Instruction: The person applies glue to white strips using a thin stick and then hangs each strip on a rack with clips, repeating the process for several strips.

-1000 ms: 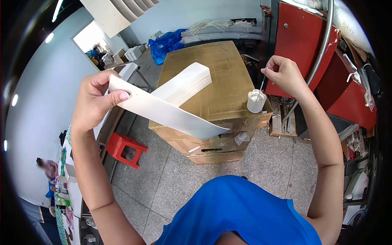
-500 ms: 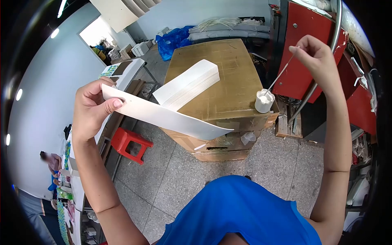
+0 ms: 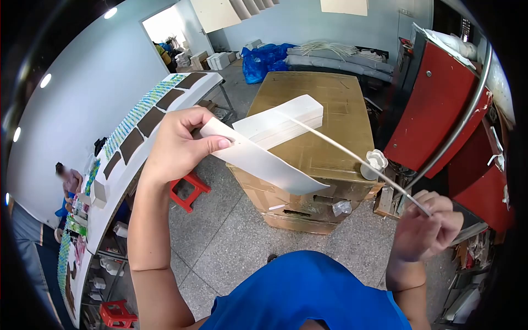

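White strip (image 3: 265,163) is in the middle of the view, slanting down to the right before a large cardboard box (image 3: 347,113). At the far left, another person (image 3: 71,179) is beside a long white table (image 3: 108,199), on which several dark brown sheets (image 3: 132,146) lie in a row. Next to the right, a red stool (image 3: 191,190) stands on the floor, partly hidden by the person's left arm. The left hand (image 3: 184,144) is closed to a pinch, and it holds the upper left end of the strip between thumb and fingers. Behind the strip, a stack of white strips (image 3: 280,122) lies on the box; whether the held strip touches it, one cannot tell. A thin stick (image 3: 340,149) crosses before the stack and before a white cup (image 3: 377,158) near the box's right edge. Its lower end is in the right hand (image 3: 429,226), whose fingers are curled and pinch it. Farther right, a red cabinet (image 3: 438,102) stands behind a metal pipe (image 3: 454,146).
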The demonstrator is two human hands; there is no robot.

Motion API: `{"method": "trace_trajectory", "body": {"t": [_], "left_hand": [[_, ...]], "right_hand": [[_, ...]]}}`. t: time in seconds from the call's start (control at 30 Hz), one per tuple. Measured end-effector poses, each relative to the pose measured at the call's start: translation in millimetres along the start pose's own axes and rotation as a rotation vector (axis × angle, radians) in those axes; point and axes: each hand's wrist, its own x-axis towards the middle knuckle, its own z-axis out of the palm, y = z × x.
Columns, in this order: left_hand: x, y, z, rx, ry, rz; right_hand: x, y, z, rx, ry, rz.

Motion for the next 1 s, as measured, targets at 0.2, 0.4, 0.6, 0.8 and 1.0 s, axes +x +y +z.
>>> {"method": "trace_trajectory", "body": {"t": [0.2, 0.4, 0.6, 0.8, 1.0], "left_hand": [[-0.4, 3.4, 10.9, 0.027, 0.012, -0.015], [-1.8, 6.7, 12.2, 0.089, 0.010, -0.017], [-4.0, 7.9, 14.1, 0.067, 0.040, -0.032], [-7.1, 2.5, 4.6, 0.048, 0.037, -0.002], [-8.8, -5.1, -3.1, -0.028, 0.077, 0.030]], "right_hand": [[-15.4, -6.7, 22.4, 0.024, -0.211, -0.029], [-18.0, -4.9, 31.9, 0.082, -0.249, -0.015], [-22.9, -2.8, 36.7, 0.146, -0.220, -0.014], [-34.3, 2.8, 30.8, 0.144, -0.226, 0.009], [-54.8, 11.3, 20.6, 0.080, -0.194, 0.035]]}}
